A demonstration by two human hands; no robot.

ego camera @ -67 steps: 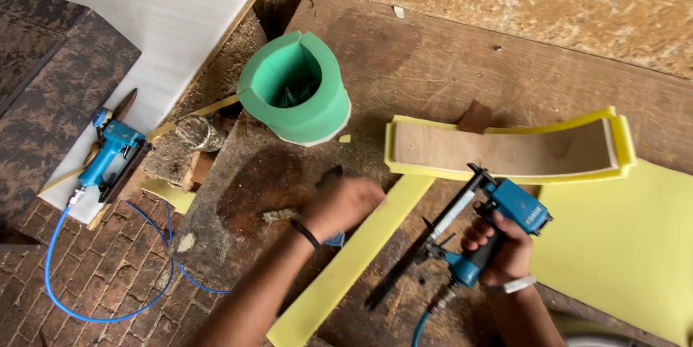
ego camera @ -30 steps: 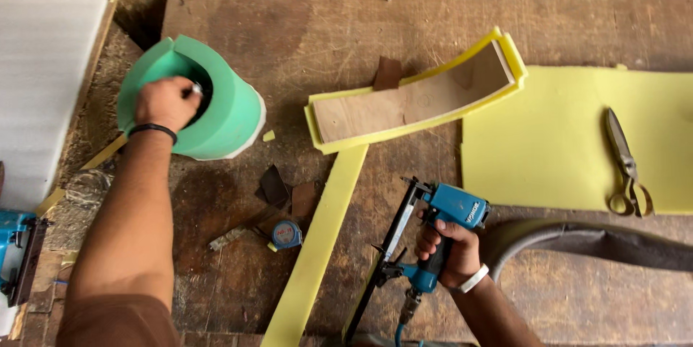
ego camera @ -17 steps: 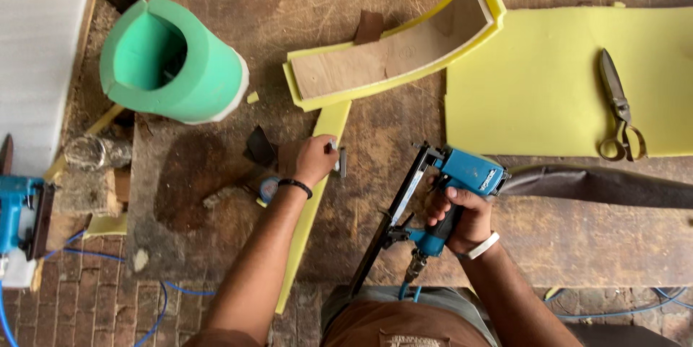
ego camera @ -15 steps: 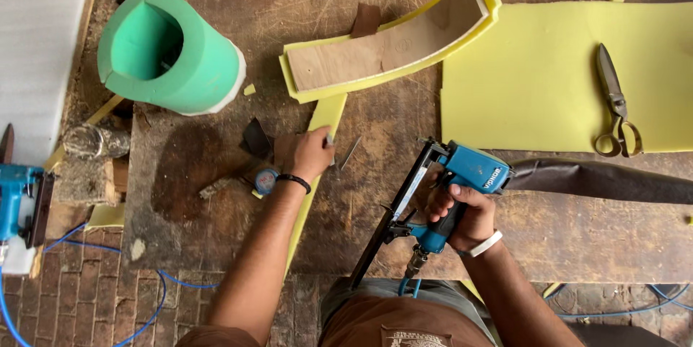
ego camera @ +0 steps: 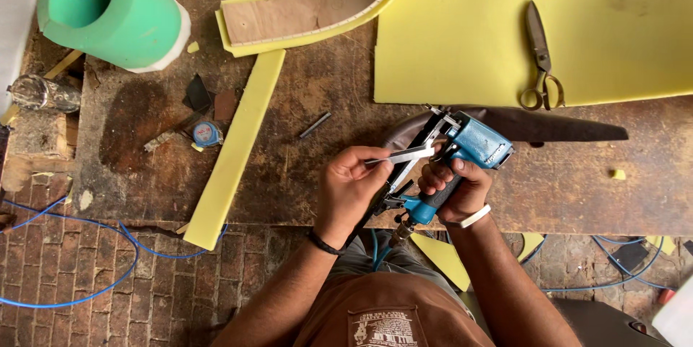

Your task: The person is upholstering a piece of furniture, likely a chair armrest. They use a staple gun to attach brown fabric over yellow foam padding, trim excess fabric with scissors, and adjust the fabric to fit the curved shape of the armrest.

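Observation:
A blue pneumatic staple gun (ego camera: 473,143) is held over the near edge of the wooden workbench (ego camera: 325,166). My right hand (ego camera: 455,189) grips its handle. My left hand (ego camera: 354,184) pinches a thin silver strip of staples (ego camera: 401,155) at the gun's magazine. A long yellow foam strip (ego camera: 238,146) lies to the left of my hands. At the back lies a curved wooden piece lined with yellow foam (ego camera: 314,7).
A green foam cylinder (ego camera: 108,11) stands at the back left. A large yellow foam sheet (ego camera: 548,22) with scissors (ego camera: 540,58) on it lies at the back right. A small tape measure (ego camera: 207,133) and a loose staple strip (ego camera: 315,124) sit on the bench. Blue air hose (ego camera: 86,289) runs over the brick floor.
My left hand left the green cylinder, went to the bench by the tape measure, and now holds a staple strip at the gun. The gun has been raised and turned.

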